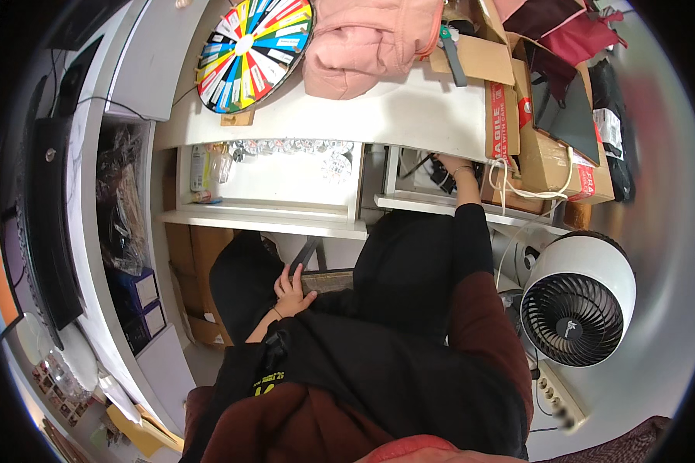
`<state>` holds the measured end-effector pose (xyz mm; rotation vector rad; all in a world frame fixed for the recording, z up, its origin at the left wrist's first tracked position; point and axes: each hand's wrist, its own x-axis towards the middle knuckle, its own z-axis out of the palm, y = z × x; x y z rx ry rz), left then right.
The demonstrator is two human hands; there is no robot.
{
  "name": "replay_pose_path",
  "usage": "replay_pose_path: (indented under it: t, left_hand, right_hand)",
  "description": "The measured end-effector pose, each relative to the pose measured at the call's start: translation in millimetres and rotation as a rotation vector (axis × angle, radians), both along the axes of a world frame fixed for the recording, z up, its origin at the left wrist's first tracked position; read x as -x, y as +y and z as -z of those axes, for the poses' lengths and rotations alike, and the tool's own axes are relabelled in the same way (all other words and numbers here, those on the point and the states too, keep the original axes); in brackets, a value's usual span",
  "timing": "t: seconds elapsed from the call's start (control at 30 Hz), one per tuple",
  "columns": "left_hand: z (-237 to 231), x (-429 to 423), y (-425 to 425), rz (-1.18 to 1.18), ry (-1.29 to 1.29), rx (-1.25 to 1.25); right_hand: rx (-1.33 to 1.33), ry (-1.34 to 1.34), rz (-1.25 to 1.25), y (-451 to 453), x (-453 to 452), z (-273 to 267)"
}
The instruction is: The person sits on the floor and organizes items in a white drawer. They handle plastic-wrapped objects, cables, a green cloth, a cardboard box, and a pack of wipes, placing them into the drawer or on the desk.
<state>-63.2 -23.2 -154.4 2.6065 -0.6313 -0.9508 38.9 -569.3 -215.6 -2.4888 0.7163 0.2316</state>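
Observation:
My right hand [455, 164] reaches into the open right drawer [417, 201] of a white desk, among black cables and a black adapter-like item [442, 177]. Its fingers are partly hidden under the desk edge, so its hold cannot be made out. My left hand [291, 296] rests on my lap by my thigh, fingers spread, with nothing in it. In front of me the wider left drawer [266, 215] stands open too, with clear round items [336, 168] at its back and small bottles [220, 165] at its left.
On the white desktop [382, 124] are a colourful prize wheel [243, 45], a pink padded garment [370, 46] and cardboard boxes [556, 168] with a pale cable. A white fan [579, 301] and a power strip [556, 393] are at the right. Shelves [153, 243] line the left.

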Motion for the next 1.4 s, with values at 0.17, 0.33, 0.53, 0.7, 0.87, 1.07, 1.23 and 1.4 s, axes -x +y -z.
replay_pose_path:
  t: [0.17, 0.33, 0.53, 0.7, 0.87, 1.07, 1.23, 1.4]
  left_hand:
    - [0.5, -2.9, 0.9, 0.006, 0.004, 0.038]
    - [-2.6, 2.3, -1.1, -0.028, 0.024, 0.024]
    - [-4.8, -4.1, -2.3, -0.014, 0.074, 0.011]
    - [-8.3, -3.2, -4.2, -0.042, 0.094, 0.024]
    - [-4.3, -2.6, -1.9, -0.03, 0.065, 0.032]
    - [-6.7, -1.8, -5.0, -0.043, 0.075, 0.011]
    - [-5.0, -2.8, -4.9, -0.041, 0.079, 0.01]
    - [-4.1, -0.7, -5.7, -0.062, 0.064, 0.013]
  right_hand:
    - [0.102, -0.275, 0.299, -29.4, 17.1, 26.0]
    - [0.188, -0.214, 0.191, -10.6, 19.4, -25.7]
    - [-0.074, 0.037, 0.205, -16.8, 35.6, -40.8]
    - [-0.079, 0.306, 0.234, -5.1, 28.1, -64.4]
    - [-0.049, 0.683, 0.003, 10.4, 2.3, -47.2]
    - [-0.078, 0.886, -0.053, 26.6, -12.2, -33.0]
    - [-0.133, 0.948, -0.094, 26.6, -15.4, -28.8]
    - [-0.25, 1.008, -0.029, 45.5, -32.5, -69.4]
